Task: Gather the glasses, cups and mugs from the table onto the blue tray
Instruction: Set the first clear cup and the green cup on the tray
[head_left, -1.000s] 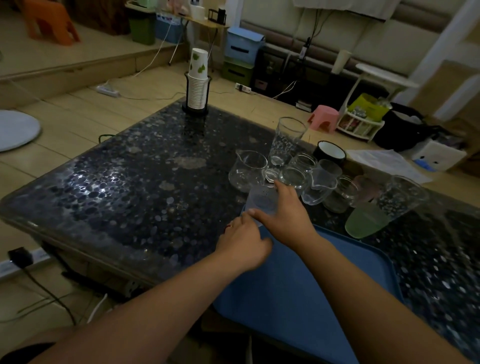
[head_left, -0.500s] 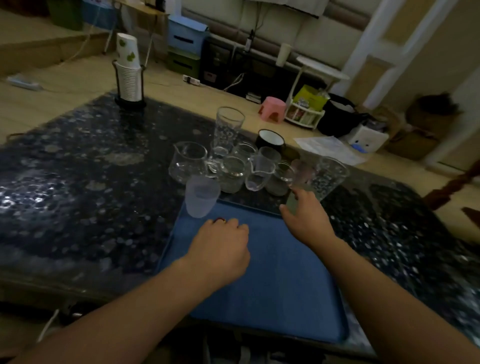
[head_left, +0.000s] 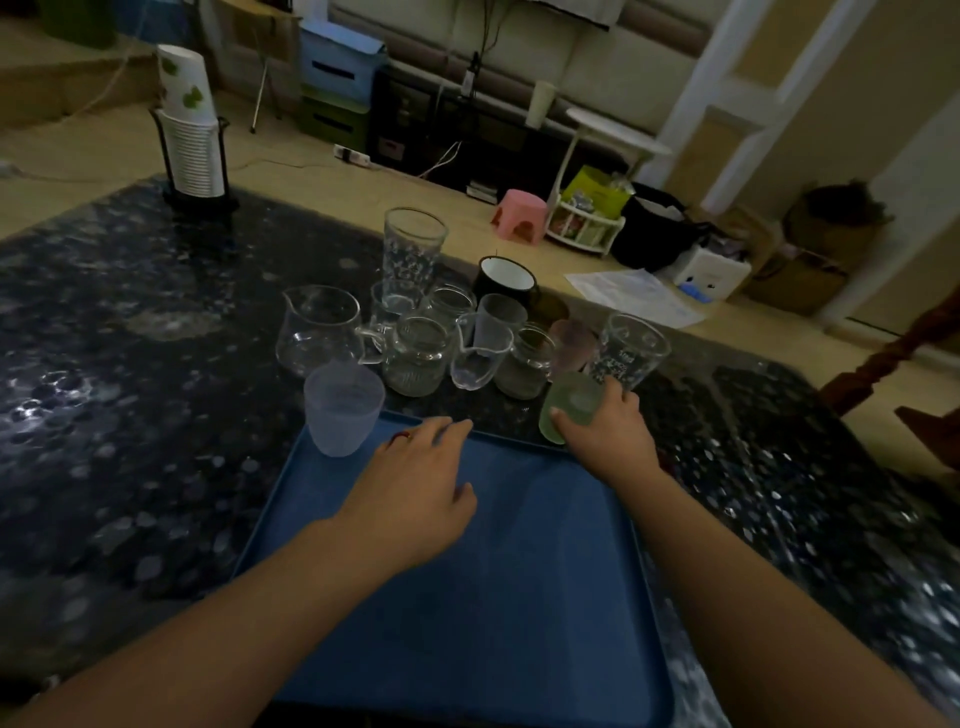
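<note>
A blue tray (head_left: 498, 597) lies on the dark pebbled table in front of me. A frosted bluish cup (head_left: 342, 408) stands in its far left corner. My left hand (head_left: 415, 493) rests flat on the tray, fingers apart, holding nothing. My right hand (head_left: 605, 431) is wrapped around a frosted green cup (head_left: 569, 402) just past the tray's far right edge. Behind them stands a cluster of several glasses: a clear pitcher (head_left: 318, 330), a tall patterned glass (head_left: 413, 249), a black mug (head_left: 504, 283), a printed tumbler (head_left: 631, 351) and a pinkish cup (head_left: 571, 343).
A rack of stacked paper cups (head_left: 192, 140) stands at the table's far left corner. The table (head_left: 130, 415) stretches wide to the left. On the floor beyond are a pink stool (head_left: 519, 214), papers (head_left: 631, 296), storage boxes and cables.
My right hand let go of the bluish cup at the tray's corner, moved right and closed on the green cup. My left hand slid forward on the tray. My view shifted right.
</note>
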